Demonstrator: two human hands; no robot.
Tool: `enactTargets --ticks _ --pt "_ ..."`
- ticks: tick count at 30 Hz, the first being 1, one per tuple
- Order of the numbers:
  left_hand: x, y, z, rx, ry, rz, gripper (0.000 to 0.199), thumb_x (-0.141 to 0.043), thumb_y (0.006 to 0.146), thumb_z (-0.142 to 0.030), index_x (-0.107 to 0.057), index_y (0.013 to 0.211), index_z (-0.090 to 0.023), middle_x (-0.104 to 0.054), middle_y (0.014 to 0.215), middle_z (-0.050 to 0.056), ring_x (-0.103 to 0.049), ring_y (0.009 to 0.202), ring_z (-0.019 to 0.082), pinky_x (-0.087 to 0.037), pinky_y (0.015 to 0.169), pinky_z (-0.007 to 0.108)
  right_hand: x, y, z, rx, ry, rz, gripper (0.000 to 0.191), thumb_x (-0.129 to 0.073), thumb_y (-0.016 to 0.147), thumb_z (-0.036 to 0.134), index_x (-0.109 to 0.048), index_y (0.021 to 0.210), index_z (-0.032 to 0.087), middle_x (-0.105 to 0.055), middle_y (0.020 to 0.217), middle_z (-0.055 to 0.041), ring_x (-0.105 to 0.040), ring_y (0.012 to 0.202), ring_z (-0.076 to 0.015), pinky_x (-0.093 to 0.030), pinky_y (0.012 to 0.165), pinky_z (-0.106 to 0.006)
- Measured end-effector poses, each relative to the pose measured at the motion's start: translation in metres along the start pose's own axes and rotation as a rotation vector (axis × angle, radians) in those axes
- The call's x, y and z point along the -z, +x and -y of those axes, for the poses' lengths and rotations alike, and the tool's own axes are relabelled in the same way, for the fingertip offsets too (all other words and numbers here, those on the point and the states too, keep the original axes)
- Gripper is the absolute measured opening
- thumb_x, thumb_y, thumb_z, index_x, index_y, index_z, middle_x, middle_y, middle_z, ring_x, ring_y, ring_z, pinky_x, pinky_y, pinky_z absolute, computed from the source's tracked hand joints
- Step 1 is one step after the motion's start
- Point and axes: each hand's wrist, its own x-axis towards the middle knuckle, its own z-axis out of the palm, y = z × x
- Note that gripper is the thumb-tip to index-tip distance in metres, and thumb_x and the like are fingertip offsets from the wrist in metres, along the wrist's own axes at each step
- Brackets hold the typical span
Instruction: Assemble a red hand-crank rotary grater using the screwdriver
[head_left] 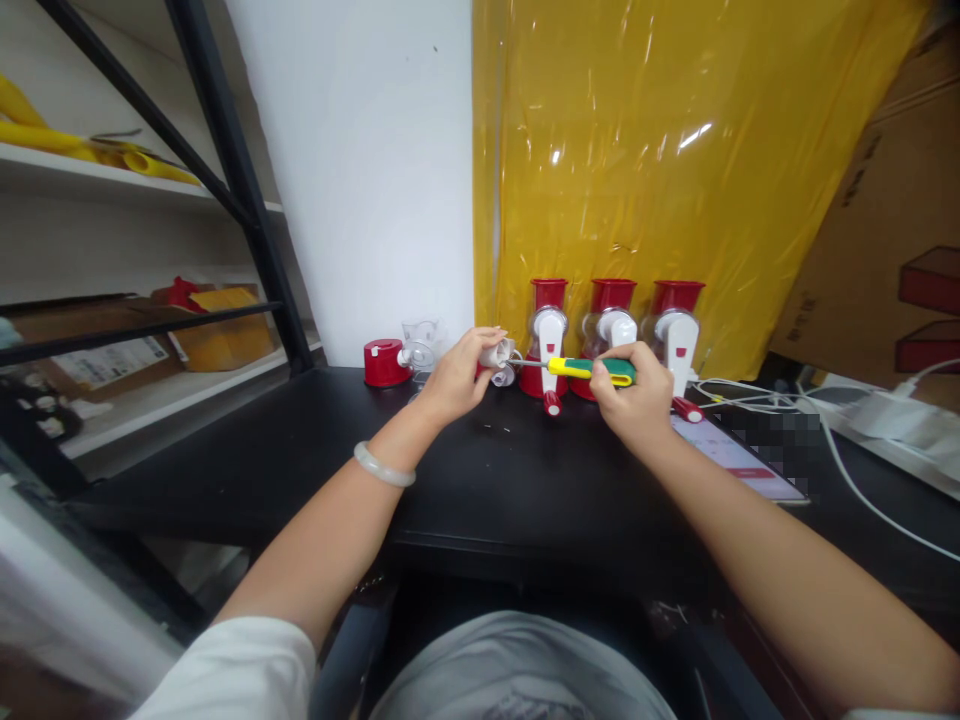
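Note:
My left hand (456,378) is closed around a small white plastic part (495,353), with a bit of red showing beside it. In my right hand (643,388) is a screwdriver (592,371) with a green and yellow handle, held level. Its shaft points left and the tip meets the white part; what it touches there is too small to make out. Behind the screwdriver stand three red and white rotary graters (550,325) with clear bodies and crank handles. Left of my left hand sit a red base (384,362) and a clear plastic piece (421,345).
A tablet (739,460) lies on the black table (480,490) at the right, near white cables (832,440) and a power strip (892,420). A metal-framed shelf (165,410) with boxes stands left. A large cardboard box (877,230) rises at the back right.

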Motion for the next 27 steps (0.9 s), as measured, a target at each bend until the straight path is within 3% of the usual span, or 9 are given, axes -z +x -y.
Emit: enactTargets --ticks 27 --pt "-0.0008 -0.0018 -0.0007 0.032 0.014 0.009 0.044 -0.061 0.087 -0.01 -0.045 0.127 -0.019 -0.058 0.128 0.015 -0.057 0.125 0.027 -0.049 0.105 0.049 -0.0007 0.0002 -0.0017 -0.036 0.018 0.011 0.011 -0.062 0.078 0.032 -0.057 0.076 0.023 -0.062 0.067 0.0012 -0.056 0.059 -0.0164 -0.045 0.057 -0.031"
